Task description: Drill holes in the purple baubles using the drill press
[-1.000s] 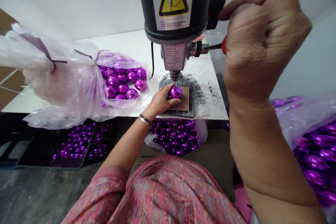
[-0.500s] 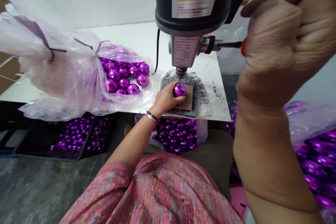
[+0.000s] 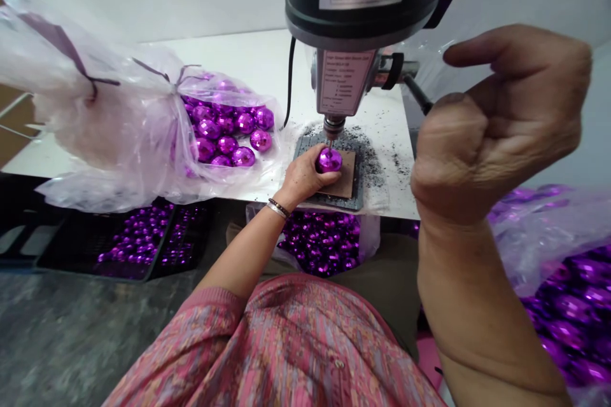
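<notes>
My left hand [image 3: 301, 177] pinches a shiny purple faceted ball [image 3: 330, 159] on a brown pad [image 3: 346, 179] under the bit of a black drill press [image 3: 363, 6]. The drill bit [image 3: 329, 135] touches the top of the ball. My right hand [image 3: 496, 124] is curled round the end of the press's black lever [image 3: 417, 93], close to the camera on the right; the lever's knob is hidden in my fist.
An open clear plastic bag [image 3: 119, 133] of purple balls [image 3: 229, 133] lies on the white table [image 3: 258, 63] to the left. Dark shavings [image 3: 382, 159] are strewn round the pad. Black crates [image 3: 124, 241] and more bags of balls [image 3: 319, 245] sit below, more balls at the right [image 3: 573, 311].
My right hand has swung down with the lever and the drill bit has come down onto the ball. My left hand keeps its hold on the ball.
</notes>
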Action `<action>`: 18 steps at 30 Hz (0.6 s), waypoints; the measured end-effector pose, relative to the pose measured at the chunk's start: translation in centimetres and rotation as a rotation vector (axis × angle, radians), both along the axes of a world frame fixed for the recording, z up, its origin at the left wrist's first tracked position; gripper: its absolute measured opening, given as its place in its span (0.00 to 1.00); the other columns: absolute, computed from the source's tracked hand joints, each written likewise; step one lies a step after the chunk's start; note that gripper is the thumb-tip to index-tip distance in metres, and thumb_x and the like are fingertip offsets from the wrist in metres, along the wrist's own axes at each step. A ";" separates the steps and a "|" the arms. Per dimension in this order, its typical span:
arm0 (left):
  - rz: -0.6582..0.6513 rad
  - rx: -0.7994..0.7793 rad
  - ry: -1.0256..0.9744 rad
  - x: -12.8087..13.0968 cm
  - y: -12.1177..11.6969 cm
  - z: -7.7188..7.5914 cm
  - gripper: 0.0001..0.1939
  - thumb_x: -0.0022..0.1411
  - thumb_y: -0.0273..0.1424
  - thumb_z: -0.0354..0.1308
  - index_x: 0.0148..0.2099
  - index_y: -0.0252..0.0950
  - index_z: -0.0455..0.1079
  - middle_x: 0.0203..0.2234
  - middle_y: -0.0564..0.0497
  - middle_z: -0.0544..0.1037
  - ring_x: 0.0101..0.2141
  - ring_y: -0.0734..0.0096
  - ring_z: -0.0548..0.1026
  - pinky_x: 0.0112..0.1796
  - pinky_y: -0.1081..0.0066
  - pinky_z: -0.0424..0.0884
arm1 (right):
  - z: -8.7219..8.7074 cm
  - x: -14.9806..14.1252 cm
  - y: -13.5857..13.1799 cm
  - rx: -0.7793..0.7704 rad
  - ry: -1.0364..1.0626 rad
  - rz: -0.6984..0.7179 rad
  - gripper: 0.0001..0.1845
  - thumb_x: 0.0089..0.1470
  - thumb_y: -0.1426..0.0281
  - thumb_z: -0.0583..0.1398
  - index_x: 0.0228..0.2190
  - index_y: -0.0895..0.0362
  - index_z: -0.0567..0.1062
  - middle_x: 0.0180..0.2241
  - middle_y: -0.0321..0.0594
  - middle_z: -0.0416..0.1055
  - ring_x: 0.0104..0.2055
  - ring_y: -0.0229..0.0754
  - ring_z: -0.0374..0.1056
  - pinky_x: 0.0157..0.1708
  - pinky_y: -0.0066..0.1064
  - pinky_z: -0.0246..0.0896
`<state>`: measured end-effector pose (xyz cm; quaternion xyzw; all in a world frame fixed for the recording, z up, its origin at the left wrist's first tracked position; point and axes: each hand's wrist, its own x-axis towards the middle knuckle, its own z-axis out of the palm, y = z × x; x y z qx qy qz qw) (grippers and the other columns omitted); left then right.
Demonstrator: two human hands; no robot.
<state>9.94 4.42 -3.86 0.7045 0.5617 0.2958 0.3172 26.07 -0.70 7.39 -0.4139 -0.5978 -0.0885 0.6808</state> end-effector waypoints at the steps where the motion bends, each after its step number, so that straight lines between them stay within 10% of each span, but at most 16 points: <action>1: -0.004 0.000 -0.012 0.0 0.0 -0.1 0.25 0.52 0.33 0.72 0.53 0.39 0.75 0.46 0.49 0.82 0.46 0.59 0.78 0.49 0.64 0.71 | -0.1 0.0 0.0 0.002 -0.005 -0.006 0.21 0.52 0.79 0.51 0.42 0.55 0.78 0.36 0.32 0.71 0.27 0.22 0.50 0.33 0.22 0.52; 18: 0.002 0.010 0.003 0.0 -0.2 -0.6 0.28 0.54 0.34 0.72 0.57 0.38 0.75 0.49 0.49 0.83 0.50 0.58 0.79 0.52 0.65 0.72 | -4.9 1.0 0.7 0.090 -0.211 -0.189 0.16 0.65 0.69 0.51 0.46 0.54 0.76 0.31 0.35 0.67 0.29 0.29 0.57 0.38 0.27 0.59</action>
